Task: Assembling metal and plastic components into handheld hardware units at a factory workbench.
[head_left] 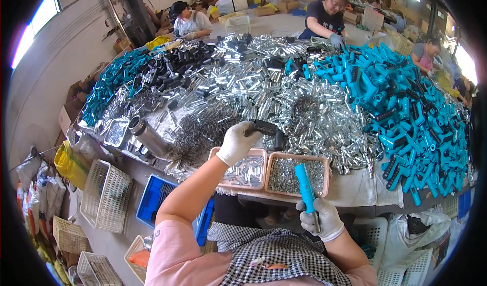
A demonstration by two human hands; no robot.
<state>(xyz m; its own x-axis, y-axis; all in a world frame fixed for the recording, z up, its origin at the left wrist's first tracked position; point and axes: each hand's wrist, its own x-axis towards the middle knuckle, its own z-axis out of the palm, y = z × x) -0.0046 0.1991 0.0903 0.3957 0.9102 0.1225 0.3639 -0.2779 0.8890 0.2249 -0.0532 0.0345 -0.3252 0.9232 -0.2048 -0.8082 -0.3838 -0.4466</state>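
My left hand (237, 143), in a white glove, is closed on a black angled plastic part (266, 128) above the heaped metal pieces. My right hand (324, 220), also gloved, grips a teal plastic handle (305, 184) near the table's front edge. A short metal piece (317, 222) shows below the handle, between the fingers. Beneath the left forearm stands a pink tray (264, 169) of small metal pins. Beside it, another pink tray (271, 190) holds many small metal bits, and the teal handle's upper end overlaps it in view.
Silver metal parts (243, 90) cover the table's middle, with teal parts (406, 113) piled right and black parts (177, 62) far left. A steel flask (151, 139) stands left. White baskets (106, 194) and a blue crate (148, 212) sit below. Several co-workers (324, 17) work across the table.
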